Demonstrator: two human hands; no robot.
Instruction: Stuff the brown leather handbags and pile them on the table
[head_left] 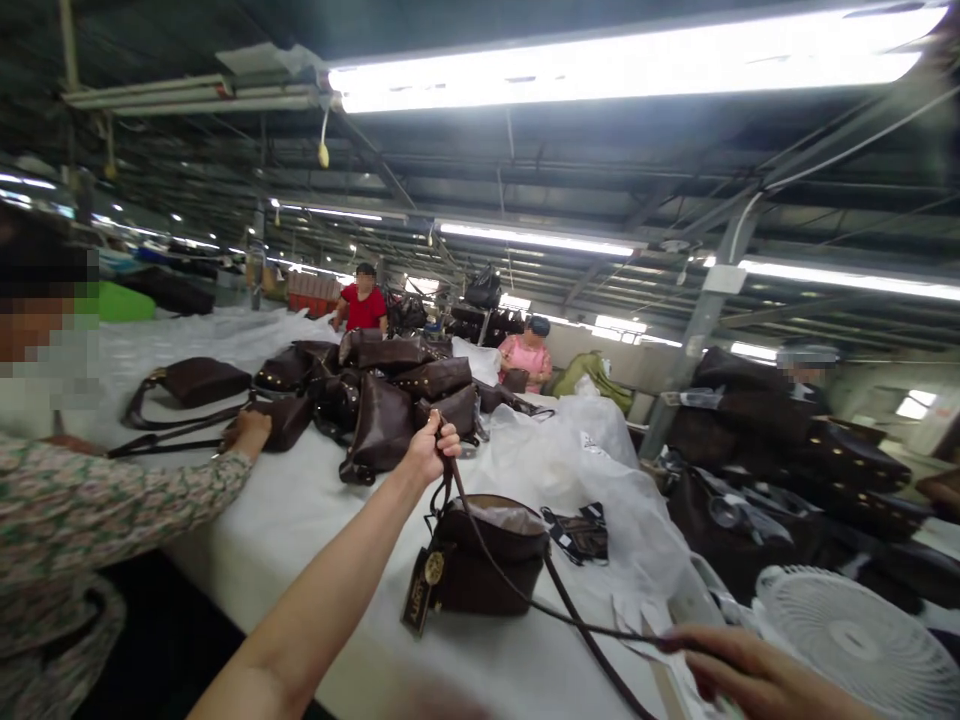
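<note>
Up front, the left hand [431,447] grips the strap [517,590] above the brown bag [487,560], which sits on the white surface [300,520]. Low at the frame's edge, the right hand [739,672] pinches the strap's far end. A pile of bags [382,395] lies beyond, clear plastic [570,460] just beside, a fan [847,630] near the right hand. A co-worker's hand [251,430] rests on another bag.

Bare white table [300,520] lies open at nine o'clock of the brown bag [487,565]. At twelve o'clock the bag pile [382,400] blocks passage; at two, crumpled plastic [570,460]; at four, a fan [847,630]; at ten, a co-worker's hand [251,432].
</note>
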